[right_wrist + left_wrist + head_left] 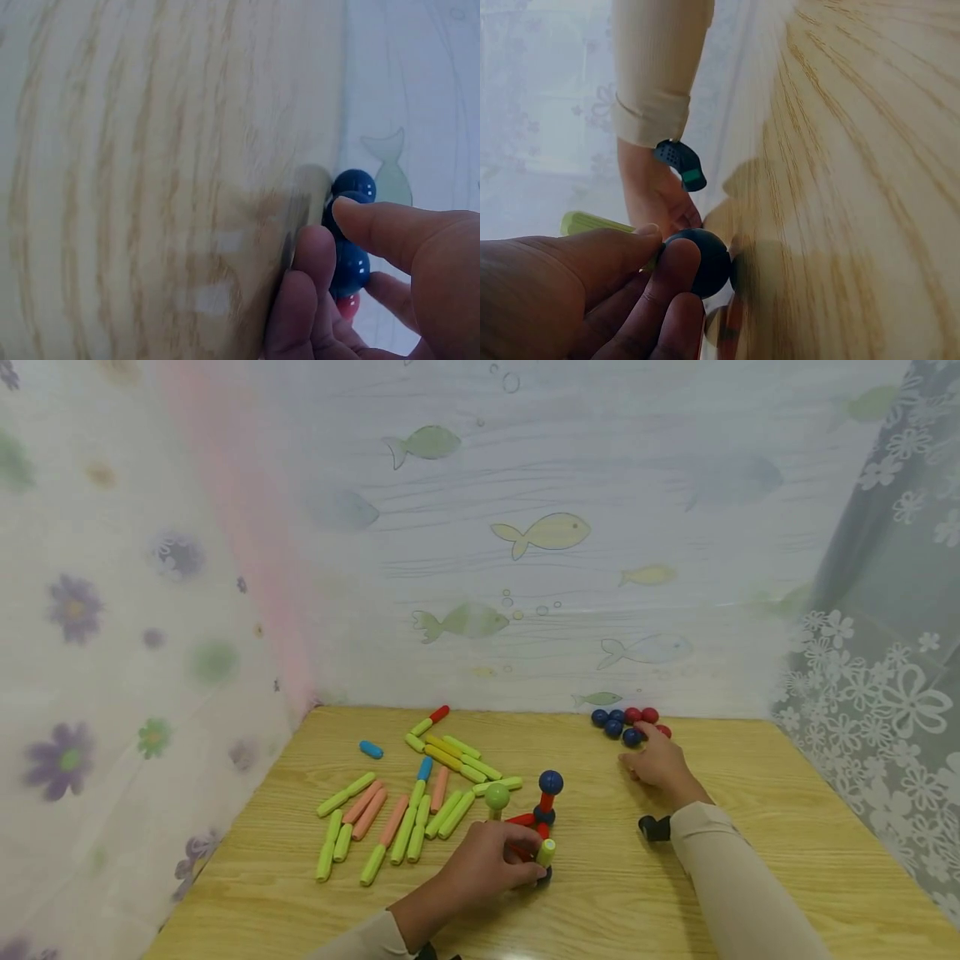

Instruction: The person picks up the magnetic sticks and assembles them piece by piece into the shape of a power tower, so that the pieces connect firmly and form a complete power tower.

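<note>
My left hand pinches a dark blue ball at the near corner of a small stick-and-ball frame. From that ball rises a yellow-green stick, with the thumb at its base. Red sticks join the frame's balls, and one upright carries a blue ball. Another upright, behind the hand, bears a light green ball. At the back right, my right hand reaches over loose blue balls with fingers spread around them. Its index fingertip is right at one blue ball, while the thumb stands apart in the head view.
Loose yellow-green sticks, pink sticks and blue sticks lie across the left of the wooden table. Red balls sit beside the blue ones, against the fish-printed curtain at the back edge.
</note>
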`<state>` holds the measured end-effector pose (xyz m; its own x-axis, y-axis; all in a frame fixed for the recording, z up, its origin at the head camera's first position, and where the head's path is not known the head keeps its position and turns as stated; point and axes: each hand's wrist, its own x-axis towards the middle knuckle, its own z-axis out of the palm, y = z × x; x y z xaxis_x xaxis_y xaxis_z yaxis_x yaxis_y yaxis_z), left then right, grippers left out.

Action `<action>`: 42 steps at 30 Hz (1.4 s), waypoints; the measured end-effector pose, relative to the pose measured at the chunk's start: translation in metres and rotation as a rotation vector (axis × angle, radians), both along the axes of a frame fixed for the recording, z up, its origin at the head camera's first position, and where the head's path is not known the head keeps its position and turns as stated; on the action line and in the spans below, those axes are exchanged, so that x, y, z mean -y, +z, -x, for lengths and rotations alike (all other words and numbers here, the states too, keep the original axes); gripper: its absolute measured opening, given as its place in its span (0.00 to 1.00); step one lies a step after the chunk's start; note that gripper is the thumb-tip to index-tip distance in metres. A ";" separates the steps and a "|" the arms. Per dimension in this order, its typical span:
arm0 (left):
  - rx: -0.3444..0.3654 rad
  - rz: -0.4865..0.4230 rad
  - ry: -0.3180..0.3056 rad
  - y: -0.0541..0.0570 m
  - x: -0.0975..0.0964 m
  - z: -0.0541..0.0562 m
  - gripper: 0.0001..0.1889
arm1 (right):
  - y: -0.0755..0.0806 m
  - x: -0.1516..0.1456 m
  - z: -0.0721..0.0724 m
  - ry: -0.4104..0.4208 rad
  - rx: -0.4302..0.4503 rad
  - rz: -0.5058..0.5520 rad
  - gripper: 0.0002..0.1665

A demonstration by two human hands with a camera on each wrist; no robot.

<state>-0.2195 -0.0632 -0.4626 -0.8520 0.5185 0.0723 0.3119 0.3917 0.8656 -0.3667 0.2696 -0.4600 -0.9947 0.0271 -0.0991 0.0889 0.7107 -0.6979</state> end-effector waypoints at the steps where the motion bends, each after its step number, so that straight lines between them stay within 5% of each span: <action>1: 0.000 0.001 0.000 0.001 0.000 0.000 0.10 | 0.000 0.000 0.000 -0.002 -0.003 -0.004 0.45; 14: 0.025 -0.035 -0.014 0.002 0.002 -0.002 0.09 | -0.001 0.004 -0.010 0.015 -0.055 -0.077 0.29; 23: 0.028 -0.020 -0.021 -0.001 -0.002 -0.001 0.13 | 0.010 0.028 -0.057 0.014 -0.055 0.158 0.33; 34: 0.036 -0.022 -0.018 -0.002 -0.003 0.000 0.10 | 0.027 0.068 -0.122 0.304 -0.260 0.393 0.15; 42: 0.043 -0.022 -0.004 -0.003 0.000 0.001 0.10 | 0.035 0.089 -0.145 0.557 -0.337 0.330 0.13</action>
<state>-0.2206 -0.0630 -0.4656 -0.8526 0.5204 0.0468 0.2755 0.3717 0.8865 -0.2221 0.1801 -0.4254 -0.8305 -0.4700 0.2991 -0.4816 0.3356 -0.8096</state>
